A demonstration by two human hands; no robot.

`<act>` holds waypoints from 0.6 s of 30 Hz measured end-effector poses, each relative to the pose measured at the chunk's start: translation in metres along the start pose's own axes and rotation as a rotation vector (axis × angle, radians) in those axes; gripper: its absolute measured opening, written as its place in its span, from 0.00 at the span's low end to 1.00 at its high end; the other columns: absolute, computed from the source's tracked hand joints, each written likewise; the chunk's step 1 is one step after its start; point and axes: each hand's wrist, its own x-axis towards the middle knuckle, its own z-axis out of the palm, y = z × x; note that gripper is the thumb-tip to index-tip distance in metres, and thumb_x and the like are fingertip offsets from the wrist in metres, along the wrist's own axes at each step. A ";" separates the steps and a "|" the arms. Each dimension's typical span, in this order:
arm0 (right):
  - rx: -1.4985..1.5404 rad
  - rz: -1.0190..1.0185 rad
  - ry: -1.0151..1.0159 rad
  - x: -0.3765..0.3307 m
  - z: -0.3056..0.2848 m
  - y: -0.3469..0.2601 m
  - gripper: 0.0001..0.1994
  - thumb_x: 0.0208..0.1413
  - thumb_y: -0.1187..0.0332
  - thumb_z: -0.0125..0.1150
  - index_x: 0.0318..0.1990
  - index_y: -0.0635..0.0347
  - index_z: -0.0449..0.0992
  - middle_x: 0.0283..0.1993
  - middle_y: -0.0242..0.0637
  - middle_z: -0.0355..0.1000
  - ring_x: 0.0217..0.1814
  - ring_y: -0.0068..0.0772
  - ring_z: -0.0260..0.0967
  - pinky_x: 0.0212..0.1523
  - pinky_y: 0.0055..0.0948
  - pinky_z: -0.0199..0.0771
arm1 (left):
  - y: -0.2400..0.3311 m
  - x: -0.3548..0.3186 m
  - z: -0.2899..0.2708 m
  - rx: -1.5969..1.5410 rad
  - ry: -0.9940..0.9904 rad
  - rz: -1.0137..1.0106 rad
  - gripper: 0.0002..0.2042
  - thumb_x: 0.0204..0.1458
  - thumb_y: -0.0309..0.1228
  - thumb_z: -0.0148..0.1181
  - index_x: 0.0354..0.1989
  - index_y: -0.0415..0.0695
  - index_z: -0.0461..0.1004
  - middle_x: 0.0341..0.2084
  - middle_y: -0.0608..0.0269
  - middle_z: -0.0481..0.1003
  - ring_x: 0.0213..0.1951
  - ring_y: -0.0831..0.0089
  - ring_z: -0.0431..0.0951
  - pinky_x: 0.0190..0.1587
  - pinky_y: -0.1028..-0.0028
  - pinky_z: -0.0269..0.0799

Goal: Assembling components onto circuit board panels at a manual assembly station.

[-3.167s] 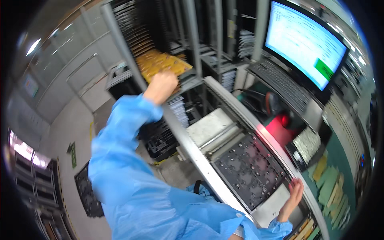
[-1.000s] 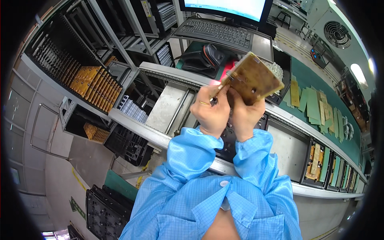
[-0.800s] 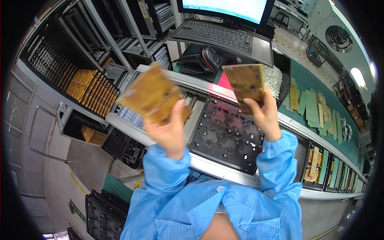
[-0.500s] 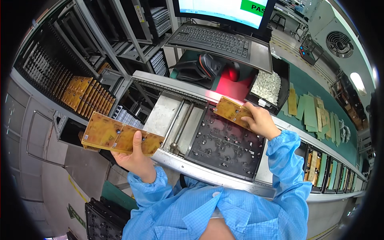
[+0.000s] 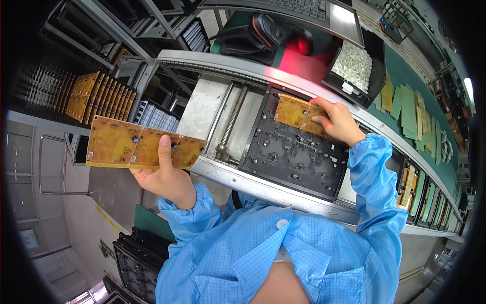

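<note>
My left hand [image 5: 166,180] grips a long amber circuit board [image 5: 109,144], thumb on its face and the other fingers hidden behind. This board is tilted up left of the rail; I cannot tell whether a second one lies behind it. A smaller-looking amber circuit board [image 5: 291,110] is pinched at its right end by my right hand [image 5: 341,123]. It lies over the far part of a black fixture plate [image 5: 283,162] studded with small pins and recesses. Whether that board rests on the plate or hovers just above, I cannot tell.
A rack [image 5: 55,99] at left holds several upright amber boards. Beyond the metal rail [image 5: 217,65] are a handheld scanner [image 5: 268,30], casting red light, and a black bin of white pieces [image 5: 353,66]. Green and yellow strips [image 5: 409,109] lie on the right-hand bench.
My view has shifted, so the monitor has left the picture. My right hand has turned its board slightly and brought it over the plate's far edge. The left hand keeps its hold.
</note>
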 end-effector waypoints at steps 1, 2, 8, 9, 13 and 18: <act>0.005 0.016 -0.011 0.001 0.002 -0.002 0.18 0.54 0.69 0.66 0.52 0.56 0.73 0.36 0.53 0.77 0.42 0.61 0.74 0.40 0.48 0.72 | -0.002 0.000 0.000 0.004 -0.008 0.012 0.30 0.50 0.13 0.67 0.63 0.35 0.64 0.52 0.52 0.75 0.47 0.69 0.79 0.52 0.72 0.78; 0.038 0.012 -0.038 0.003 0.003 -0.002 0.19 0.54 0.69 0.66 0.53 0.56 0.73 0.38 0.53 0.78 0.44 0.61 0.74 0.42 0.47 0.72 | -0.003 0.000 0.000 0.007 -0.017 0.025 0.30 0.50 0.13 0.67 0.62 0.35 0.64 0.52 0.52 0.75 0.46 0.69 0.79 0.52 0.71 0.79; 0.112 0.040 -0.062 0.007 0.011 -0.004 0.20 0.55 0.69 0.65 0.56 0.55 0.73 0.39 0.53 0.78 0.45 0.60 0.75 0.44 0.46 0.73 | -0.006 -0.004 0.006 0.052 -0.021 0.043 0.22 0.53 0.18 0.67 0.55 0.35 0.68 0.47 0.54 0.77 0.44 0.71 0.80 0.50 0.71 0.79; 0.098 0.058 -0.086 0.007 0.010 -0.006 0.20 0.56 0.69 0.65 0.56 0.55 0.73 0.39 0.53 0.78 0.46 0.59 0.75 0.45 0.46 0.73 | -0.007 -0.003 0.005 0.057 -0.024 0.038 0.22 0.53 0.18 0.67 0.55 0.35 0.68 0.47 0.54 0.77 0.44 0.71 0.80 0.50 0.71 0.79; 0.094 -0.021 -0.002 -0.008 0.020 -0.010 0.21 0.57 0.70 0.63 0.59 0.57 0.72 0.43 0.53 0.78 0.47 0.59 0.75 0.45 0.47 0.73 | -0.013 0.001 0.001 0.062 -0.023 0.040 0.20 0.53 0.17 0.67 0.55 0.36 0.69 0.47 0.54 0.78 0.44 0.71 0.81 0.50 0.71 0.80; -0.243 0.101 0.055 -0.024 0.037 -0.031 0.30 0.59 0.71 0.60 0.70 0.54 0.64 0.63 0.46 0.65 0.71 0.56 0.54 0.66 0.44 0.57 | -0.020 0.002 0.000 0.048 -0.019 -0.022 0.27 0.50 0.15 0.69 0.59 0.35 0.67 0.49 0.53 0.77 0.45 0.70 0.80 0.52 0.72 0.79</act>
